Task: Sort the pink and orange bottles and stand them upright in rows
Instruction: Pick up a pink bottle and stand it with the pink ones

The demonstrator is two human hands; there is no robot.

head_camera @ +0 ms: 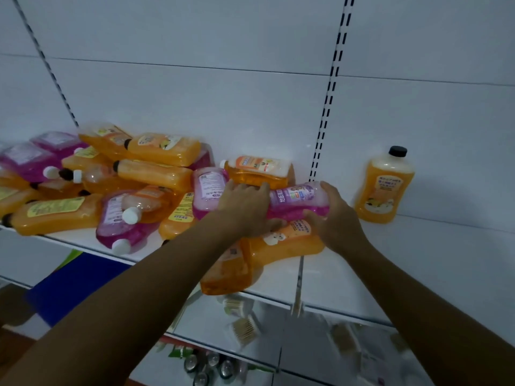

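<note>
A pink bottle (295, 203) lies on its side above the pile, held at both ends. My left hand (245, 207) grips its cap end and my right hand (331, 215) curls round its base. Under it lie orange bottles (281, 243), one (225, 271) hanging over the shelf's front edge. To the left, a heap of orange (156, 174) and pink (122, 221) bottles lies jumbled on the white shelf (390, 274). One orange bottle (383, 188) with a black cap stands upright at the right against the back wall.
The white back panel has slotted uprights (326, 118). Lower shelves hold cans (206, 366) and small packets (245, 330). A blue object (69, 285) sits below at the left. Bare shelf lies between the pile and the upright bottle.
</note>
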